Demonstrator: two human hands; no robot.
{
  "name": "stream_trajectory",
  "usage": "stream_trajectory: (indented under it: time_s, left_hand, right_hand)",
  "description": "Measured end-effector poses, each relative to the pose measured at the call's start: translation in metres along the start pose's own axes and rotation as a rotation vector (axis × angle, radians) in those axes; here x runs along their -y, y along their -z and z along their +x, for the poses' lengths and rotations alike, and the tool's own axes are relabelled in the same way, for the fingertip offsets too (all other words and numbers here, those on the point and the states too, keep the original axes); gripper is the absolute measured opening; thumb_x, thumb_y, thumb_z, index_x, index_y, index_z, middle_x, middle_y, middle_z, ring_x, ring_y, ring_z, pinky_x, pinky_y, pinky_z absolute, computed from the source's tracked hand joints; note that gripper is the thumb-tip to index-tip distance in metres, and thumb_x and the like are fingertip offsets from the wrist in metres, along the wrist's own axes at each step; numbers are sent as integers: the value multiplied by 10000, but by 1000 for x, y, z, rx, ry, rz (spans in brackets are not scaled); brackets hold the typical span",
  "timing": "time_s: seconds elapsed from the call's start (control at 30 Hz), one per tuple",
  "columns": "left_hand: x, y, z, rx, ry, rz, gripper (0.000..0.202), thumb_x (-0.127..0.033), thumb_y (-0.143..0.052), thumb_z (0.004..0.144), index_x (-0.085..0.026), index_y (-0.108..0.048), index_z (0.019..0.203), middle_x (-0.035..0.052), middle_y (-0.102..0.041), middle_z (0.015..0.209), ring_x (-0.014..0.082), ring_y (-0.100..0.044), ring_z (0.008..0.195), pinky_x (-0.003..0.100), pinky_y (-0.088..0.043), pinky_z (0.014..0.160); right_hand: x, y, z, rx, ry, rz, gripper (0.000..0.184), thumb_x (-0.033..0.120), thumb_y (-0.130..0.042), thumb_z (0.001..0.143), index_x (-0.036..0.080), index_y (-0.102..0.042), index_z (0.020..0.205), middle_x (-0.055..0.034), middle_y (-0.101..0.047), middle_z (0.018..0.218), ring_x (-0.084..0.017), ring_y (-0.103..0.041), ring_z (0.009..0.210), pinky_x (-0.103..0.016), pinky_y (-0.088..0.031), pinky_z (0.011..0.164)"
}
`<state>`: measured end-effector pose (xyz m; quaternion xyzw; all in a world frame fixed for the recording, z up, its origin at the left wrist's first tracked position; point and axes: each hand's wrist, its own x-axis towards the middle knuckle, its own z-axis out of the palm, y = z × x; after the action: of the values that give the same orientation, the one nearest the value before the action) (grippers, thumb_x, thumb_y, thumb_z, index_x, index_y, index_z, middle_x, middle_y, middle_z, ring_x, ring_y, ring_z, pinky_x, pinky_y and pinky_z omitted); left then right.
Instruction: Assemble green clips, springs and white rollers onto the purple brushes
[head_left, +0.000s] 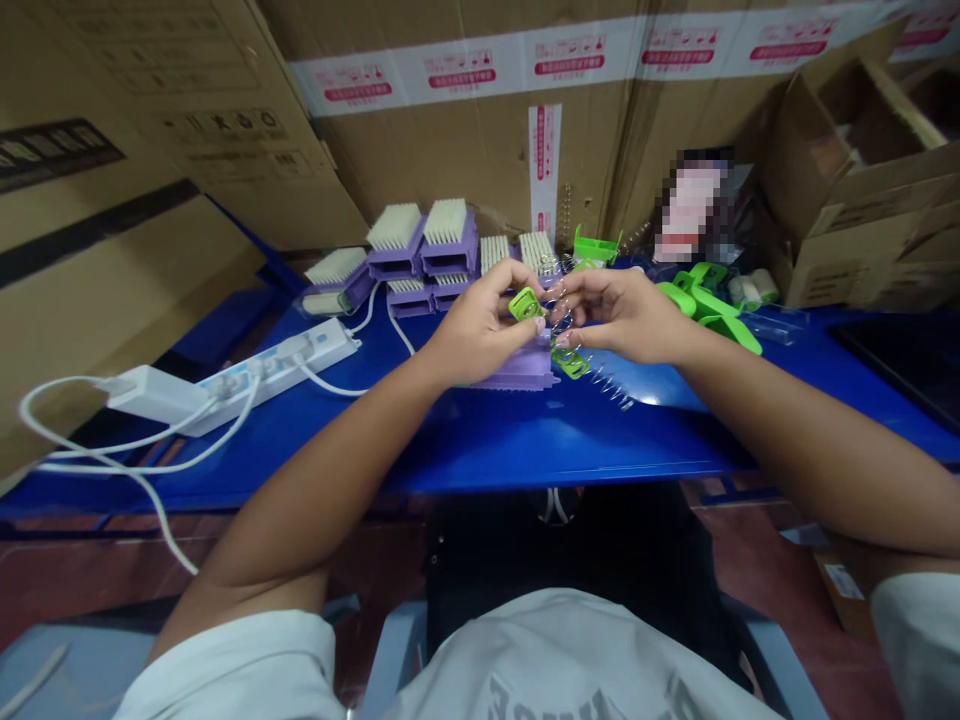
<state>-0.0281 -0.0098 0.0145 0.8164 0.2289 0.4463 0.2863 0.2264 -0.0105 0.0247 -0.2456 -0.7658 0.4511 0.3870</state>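
Head view: your left hand (pixel 480 320) pinches a green plastic clip (pixel 526 305), your right hand (pixel 619 315) a wire coil spring (pixel 561 320), both just above a purple bristle brush (pixel 517 372) on the blue workbench (pixel 525 440). The spring looks light and floppy: hold it near the clip.

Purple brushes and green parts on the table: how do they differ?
The purple brushes carry white bristles, while the green parts show none. The brushes are blocky and stand in tidy stacks; the green parts are curved pieces lying in a loose heap further right. The brushes are pale lilac, the parts bright green. Both sit on the blue table.
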Motion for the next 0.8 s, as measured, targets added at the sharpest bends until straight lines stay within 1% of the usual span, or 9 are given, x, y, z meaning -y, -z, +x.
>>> stream_trajectory:
  time_s: [0.13, 0.23, 0.3, 0.37, 0.43, 0.57, 0.63, 0.7, 0.8]
  left_hand:
    - [-7, 0, -1, 33, 24, -9, 327, -206, -790, 891, -257, -605, 1156, 14, -727, 1158, 186, -760, 1059, 336, -674, 923]
    - [-10, 1, -2, 61, 57, -20, 348, -261, -836, 879, -257, -627, 1157, 18, -739, 1132, 192, -765, 1013, 323, -665, 844]
    - [-11, 2, -2, 64, 77, -55, 355, -271, -854, 864, -261, -631, 1140, 15, -743, 1109, 197, -771, 992, 329, -664, 825]
    - [-10, 2, -2, 62, 89, -79, 364, -280, -869, 850, -261, -630, 1124, 14, -750, 1105, 207, -780, 1005, 343, -673, 836]
    - [-10, 2, -1, 62, 93, -69, 373, -295, -881, 846, -260, -630, 1119, 17, -761, 1123, 216, -784, 1030, 351, -677, 845]
    - [-8, 2, 0, 41, 83, -40, 364, -315, -887, 851, -252, -639, 1110, 22, -774, 1124, 209, -776, 1017, 339, -669, 835]
    - [-7, 3, 1, 32, 72, -58, 359, -326, -891, 856, -251, -635, 1096, 15, -770, 1096, 201, -776, 995, 335, -672, 841]
    - [-7, 4, 1, 38, 67, -83, 362, -335, -898, 857, -250, -631, 1087, 11, -768, 1087, 195, -779, 985, 335, -680, 853]
    - [-9, 6, 1, 43, 55, -81, 342, -326, -893, 864, -244, -638, 1075, 11, -759, 1075, 187, -778, 968, 327, -679, 842]
  right_hand:
    - [1, -1, -1, -56, 101, -186, 495, 555, -1059, 801, 189, -811, 1023, -19, -719, 904, -182, -627, 857, -359, -547, 800]
    - [4, -1, -3, -91, 159, -248, 495, 550, -1050, 802, 220, -684, 854, -47, -743, 964, -203, -660, 910, -371, -545, 827]
    - [6, -2, -5, -64, 121, -227, 508, 553, -1030, 831, 248, -629, 901, -37, -751, 966, -199, -666, 878, -364, -548, 797]
    - [7, -2, -6, -38, 96, -264, 471, 559, -993, 884, 259, -662, 1037, -13, -736, 930, -194, -652, 830, -359, -541, 775]
    - [8, 0, -6, -26, 155, -389, 447, 566, -956, 930, 251, -731, 1153, -12, -711, 929, -202, -639, 845, -365, -523, 794]
    - [9, 7, -5, 52, 312, -540, 383, 585, -854, 1028, 239, -828, 1191, -63, -708, 1043, -240, -643, 988, -393, -536, 904]
    - [9, 10, -4, 101, 338, -481, 350, 548, -816, 1059, 233, -827, 1211, -96, -745, 1145, -261, -677, 1086, -419, -562, 981]
    - [9, 9, -5, 113, 289, -376, 331, 522, -832, 1049, 224, -814, 1192, -110, -773, 1197, -267, -711, 1111, -424, -585, 983]
    - [8, 3, -6, 51, 160, -211, 396, 549, -938, 962, 214, -766, 1084, -79, -780, 1091, -234, -724, 974, -399, -604, 884]
